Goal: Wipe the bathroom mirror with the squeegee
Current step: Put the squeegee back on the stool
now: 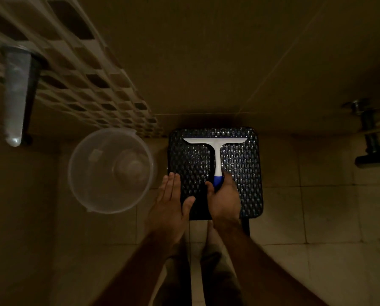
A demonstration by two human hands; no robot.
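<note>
A white squeegee (216, 149) with a blue handle end lies flat on a black woven stool (246, 164), its blade pointing away from me. My right hand (224, 199) wraps around the blue end of the handle, thumb on the left side and fingers on the right. My left hand (171, 199) hovers flat over the stool's left front corner with its fingers apart and nothing in it. No mirror is in view.
A clear plastic bucket (110, 171) stands on the tiled floor left of the stool. On the left wall a grey tube-shaped fitting (15, 93) hangs below a patterned tile band. A dark tap (371, 138) sticks out at the right. The room is dim.
</note>
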